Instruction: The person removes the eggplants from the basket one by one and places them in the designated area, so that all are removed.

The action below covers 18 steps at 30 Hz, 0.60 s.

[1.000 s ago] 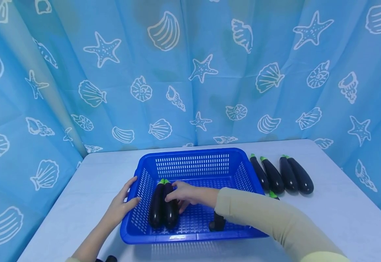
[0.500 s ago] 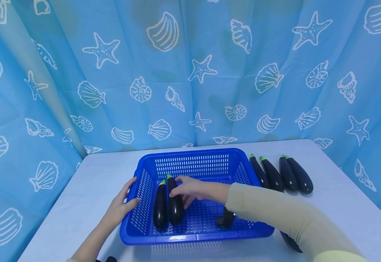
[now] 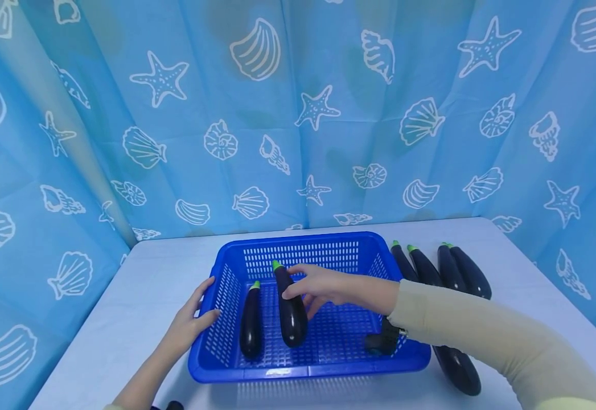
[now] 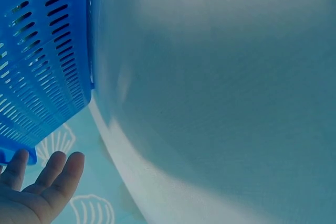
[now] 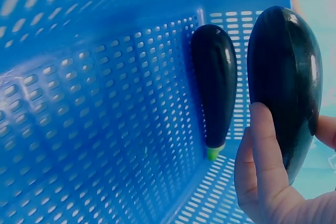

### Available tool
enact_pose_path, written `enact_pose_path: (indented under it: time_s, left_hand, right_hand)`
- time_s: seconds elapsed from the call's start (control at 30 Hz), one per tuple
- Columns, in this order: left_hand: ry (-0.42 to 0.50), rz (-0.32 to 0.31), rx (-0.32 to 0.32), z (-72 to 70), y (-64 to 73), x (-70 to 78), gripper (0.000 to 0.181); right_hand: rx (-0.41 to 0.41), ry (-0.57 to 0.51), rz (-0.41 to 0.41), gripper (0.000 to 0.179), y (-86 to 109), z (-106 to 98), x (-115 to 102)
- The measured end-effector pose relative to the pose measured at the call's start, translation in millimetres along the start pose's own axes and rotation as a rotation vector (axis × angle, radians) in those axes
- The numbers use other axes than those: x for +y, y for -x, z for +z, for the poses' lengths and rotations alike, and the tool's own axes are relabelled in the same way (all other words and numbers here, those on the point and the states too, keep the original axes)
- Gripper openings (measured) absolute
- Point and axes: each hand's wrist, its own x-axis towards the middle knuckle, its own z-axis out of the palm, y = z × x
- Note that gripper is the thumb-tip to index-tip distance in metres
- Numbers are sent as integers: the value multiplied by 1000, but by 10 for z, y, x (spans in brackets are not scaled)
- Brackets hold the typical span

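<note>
My right hand (image 3: pixel 318 286) grips a dark eggplant (image 3: pixel 292 316) with a green stem, thumb on one side and fingers on the other. In the right wrist view the held eggplant (image 5: pixel 283 72) fills the right side, above the basket floor. A second eggplant (image 3: pixel 250 324) lies in the blue basket (image 3: pixel 277 373) near its left wall, and the right wrist view shows this eggplant (image 5: pixel 214 77) too. My left hand (image 3: pixel 187 324) rests at the basket's left rim with fingers spread, thumb inside. In the left wrist view the hand (image 4: pixel 39 192) has extended fingers below the basket corner.
Several eggplants (image 3: pixel 464 273) lie on the white table (image 3: pixel 167 267) to the right of the basket. Another eggplant (image 3: pixel 456 370) lies nearer the front, partly under the right sleeve (image 3: pixel 472 324). A blue shell-patterned curtain (image 3: pixel 298 142) stands behind the table.
My right hand has lifted one of the two eggplants and carried it to the right, away from the other. The left hand stays at the rim.
</note>
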Motion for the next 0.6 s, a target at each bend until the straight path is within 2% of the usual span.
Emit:
enact_pose_path:
  time_s: [0.6]
  left_hand:
    - [-6, 5, -2, -7, 2, 9, 70]
  right_hand:
    - [-20, -16, -69, 66, 428, -266, -66]
